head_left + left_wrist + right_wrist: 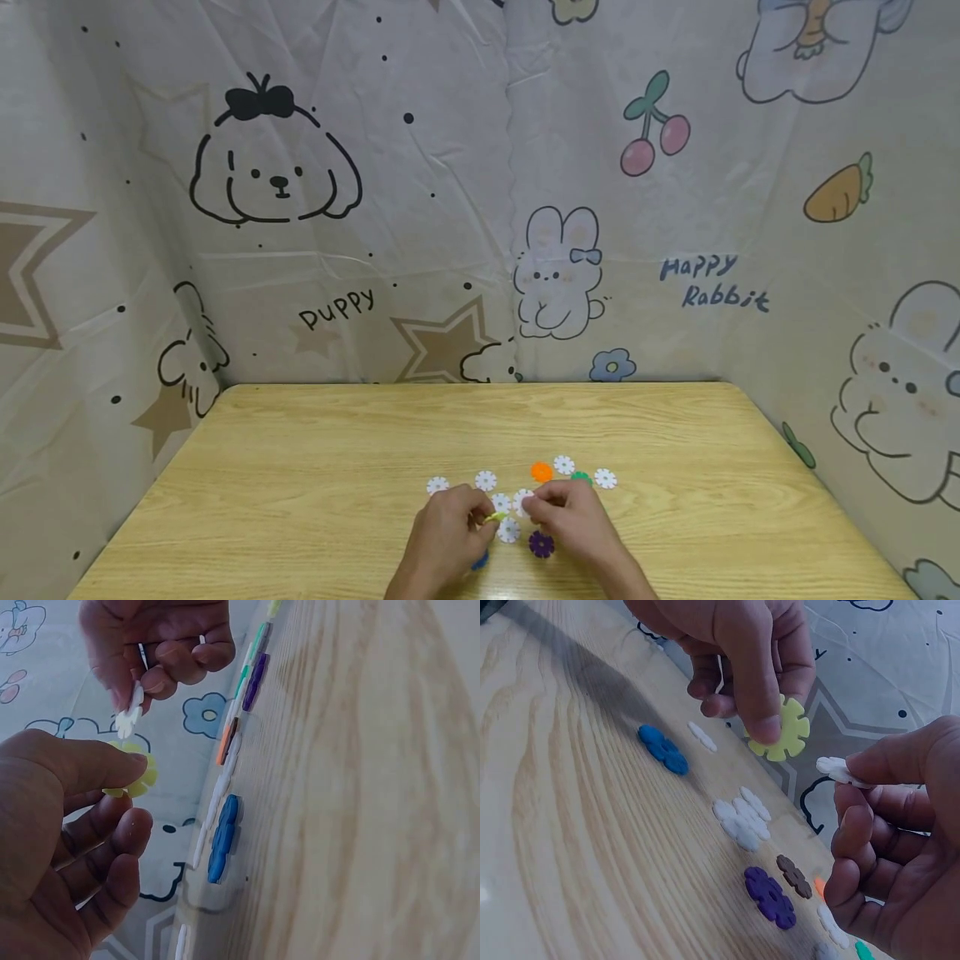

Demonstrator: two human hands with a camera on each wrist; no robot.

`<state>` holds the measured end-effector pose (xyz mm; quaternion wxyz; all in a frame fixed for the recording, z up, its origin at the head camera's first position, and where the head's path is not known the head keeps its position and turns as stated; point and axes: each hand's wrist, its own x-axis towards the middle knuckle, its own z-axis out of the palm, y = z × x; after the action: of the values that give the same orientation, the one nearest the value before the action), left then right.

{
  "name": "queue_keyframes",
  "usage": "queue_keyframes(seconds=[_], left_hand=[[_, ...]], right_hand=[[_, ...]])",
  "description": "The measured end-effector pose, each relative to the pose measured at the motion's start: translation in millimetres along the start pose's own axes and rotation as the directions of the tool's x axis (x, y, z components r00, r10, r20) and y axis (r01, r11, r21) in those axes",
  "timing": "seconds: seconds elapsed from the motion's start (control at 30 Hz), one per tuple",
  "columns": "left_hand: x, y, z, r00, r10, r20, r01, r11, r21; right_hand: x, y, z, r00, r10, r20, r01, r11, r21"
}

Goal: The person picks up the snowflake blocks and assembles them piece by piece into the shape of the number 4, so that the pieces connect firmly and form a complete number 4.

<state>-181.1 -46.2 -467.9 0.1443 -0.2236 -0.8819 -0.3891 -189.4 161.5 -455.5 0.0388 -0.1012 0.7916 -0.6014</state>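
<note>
My left hand (444, 533) pinches a yellow notched snowflake disc (793, 735) between thumb and fingers. Opposite it, my right hand (576, 518) pinches a white snowflake disc (836, 769), turned nearly edge-on in the right wrist view. Both discs are held above the table. In the left wrist view the white disc's lower tip is right at the yellow disc's (146, 780) upper edge; whether they touch I cannot tell. Below the hands lie a purple disc (542, 544) and a blue disc (480, 561), the latter partly hidden by my left hand in the head view.
Several white discs (508, 530) lie on the wooden table (315, 467) around the hands. An orange disc (542, 472) and a green disc (581, 477) lie farther back, and a brown disc (793, 876) beside the purple one. A printed cloth (450, 167) hangs behind the table.
</note>
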Motion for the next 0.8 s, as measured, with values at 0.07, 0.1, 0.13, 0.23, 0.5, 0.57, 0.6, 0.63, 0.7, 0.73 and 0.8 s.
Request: queue_keyframes(seconds=[0.07, 0.1, 0.13, 0.23, 0.5, 0.57, 0.6, 0.63, 0.7, 0.73, 0.8], left_hand=[[-0.1, 0.1, 0.3, 1.000, 0.006, -0.007, -0.006, 1.000, 0.003], [-0.2, 0.2, 0.4, 1.000, 0.008, -0.010, -0.008, 1.000, 0.002], [-0.3, 0.3, 0.5, 1.000, 0.010, -0.012, -0.010, 1.000, 0.002], [-0.6, 0.6, 0.5, 1.000, 0.014, -0.014, -0.014, 1.000, 0.005], [0.1, 1.2, 0.7, 1.000, 0.019, -0.009, -0.019, 1.000, 0.010], [0.2, 1.3, 0.7, 1.000, 0.020, -0.012, -0.020, 1.000, 0.013], [0.2, 1.3, 0.7, 1.000, 0.021, -0.015, -0.021, 1.000, 0.014], [0.1, 1.3, 0.6, 1.000, 0.021, -0.017, -0.021, 1.000, 0.014], [0.1, 1.2, 0.5, 0.999, 0.025, -0.022, -0.024, 1.000, 0.014], [0.2, 1.1, 0.5, 0.999, 0.027, -0.026, -0.026, 1.000, 0.014], [0.2, 0.8, 0.8, 0.999, 0.032, -0.033, -0.032, 0.999, 0.016]], right_hand=[[-0.3, -0.8, 1.1, 1.000, 0.000, 0.003, 0.000, 1.000, 0.008], [-0.2, -0.9, 1.7, 1.000, -0.001, 0.005, 0.001, 1.000, 0.010], [0.1, -0.6, 2.3, 1.000, -0.001, 0.005, 0.001, 1.000, 0.014], [1.1, 1.4, 3.6, 1.000, -0.003, 0.008, 0.003, 1.000, 0.026], [2.4, 1.5, 5.5, 1.000, 0.015, 0.026, -0.016, 0.998, 0.059], [1.9, -0.2, 6.0, 0.999, 0.015, 0.036, -0.017, 0.998, 0.065], [1.7, -1.2, 6.3, 0.999, 0.016, 0.039, -0.018, 0.997, 0.069], [1.4, -2.1, 6.5, 0.999, 0.017, 0.043, -0.020, 0.997, 0.069], [0.7, -3.7, 7.1, 0.999, 0.018, 0.047, -0.021, 0.998, 0.066], [0.6, -4.3, 7.6, 0.999, 0.020, 0.047, -0.023, 0.998, 0.065], [0.4, -4.7, 8.3, 0.998, 0.025, 0.050, -0.028, 0.998, 0.059]])
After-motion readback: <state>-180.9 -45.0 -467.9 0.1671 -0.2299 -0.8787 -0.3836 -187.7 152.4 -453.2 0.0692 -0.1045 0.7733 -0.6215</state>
